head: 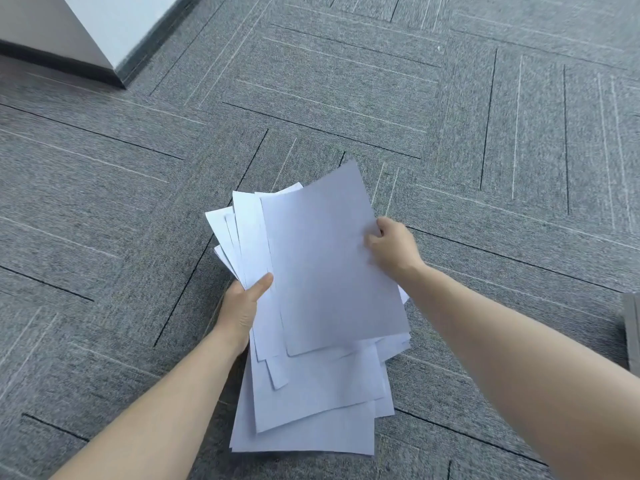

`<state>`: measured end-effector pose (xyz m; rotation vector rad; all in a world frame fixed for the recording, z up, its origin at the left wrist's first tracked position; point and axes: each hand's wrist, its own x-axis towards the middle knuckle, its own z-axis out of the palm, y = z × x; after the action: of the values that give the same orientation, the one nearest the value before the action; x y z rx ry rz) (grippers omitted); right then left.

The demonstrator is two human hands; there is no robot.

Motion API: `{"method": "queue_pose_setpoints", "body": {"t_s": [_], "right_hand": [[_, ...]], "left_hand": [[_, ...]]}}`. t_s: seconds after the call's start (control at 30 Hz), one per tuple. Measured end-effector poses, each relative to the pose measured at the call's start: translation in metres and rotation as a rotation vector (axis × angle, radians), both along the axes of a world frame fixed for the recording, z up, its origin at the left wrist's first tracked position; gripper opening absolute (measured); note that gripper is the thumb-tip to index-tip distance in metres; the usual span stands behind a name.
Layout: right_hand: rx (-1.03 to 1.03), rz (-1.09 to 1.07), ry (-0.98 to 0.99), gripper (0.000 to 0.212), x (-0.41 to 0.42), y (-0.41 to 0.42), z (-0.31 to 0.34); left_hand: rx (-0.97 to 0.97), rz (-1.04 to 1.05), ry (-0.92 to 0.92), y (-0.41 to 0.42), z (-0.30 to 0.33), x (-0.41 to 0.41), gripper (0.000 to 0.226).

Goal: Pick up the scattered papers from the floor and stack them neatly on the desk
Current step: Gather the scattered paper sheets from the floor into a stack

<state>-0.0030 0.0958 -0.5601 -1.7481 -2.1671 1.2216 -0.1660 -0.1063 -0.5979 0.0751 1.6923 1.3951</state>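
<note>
An untidy bundle of several white paper sheets (311,341) is held above the grey carpet in the middle of the view, its edges fanned out and uneven. My left hand (242,306) grips the bundle at its left edge, thumb on top. My right hand (391,245) pinches the right edge of the top sheet (329,265), which lies flat over the others. No loose sheets show on the visible carpet, and no desk is in view.
Grey carpet tiles (450,116) with thin light and dark lines fill the view. A white wall corner with a dark skirting board (86,36) stands at the upper left. A grey object's edge (632,330) pokes in at the right border.
</note>
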Motion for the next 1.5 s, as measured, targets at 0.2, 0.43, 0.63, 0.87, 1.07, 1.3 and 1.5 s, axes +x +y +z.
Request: {"method": "queue_pose_setpoints", "body": {"t_s": [0.2, 0.43, 0.63, 0.87, 1.07, 1.3, 1.5], "right_hand": [[0.017, 0.142, -0.343, 0.035, 0.009, -0.014, -0.021], [-0.22, 0.061, -0.274, 0.028, 0.021, -0.004, -0.019], [-0.409, 0.15, -0.204, 0.014, 0.035, 0.008, -0.018], [-0.653, 0.012, 0.16, 0.021, 0.064, 0.02, 0.005], [-0.75, -0.146, 0.49, 0.034, 0.082, 0.026, 0.06], [-0.68, -0.251, 0.589, 0.029, 0.109, 0.03, 0.142], [-0.587, -0.395, 0.653, 0.043, 0.138, 0.028, 0.234]], "left_hand": [[-0.009, -0.029, 0.041, 0.007, -0.004, 0.009, 0.028], [-0.06, -0.053, -0.035, 0.011, -0.009, 0.008, 0.052], [-0.12, -0.087, 0.017, 0.014, -0.011, 0.007, 0.036], [-0.047, -0.126, 0.053, 0.036, 0.024, 0.004, 0.023], [0.023, -0.176, -0.004, 0.062, 0.083, 0.01, 0.041], [0.035, -0.19, -0.009, 0.085, 0.178, 0.03, 0.037], [0.047, -0.243, -0.008, 0.105, 0.287, 0.051, 0.052]]}}
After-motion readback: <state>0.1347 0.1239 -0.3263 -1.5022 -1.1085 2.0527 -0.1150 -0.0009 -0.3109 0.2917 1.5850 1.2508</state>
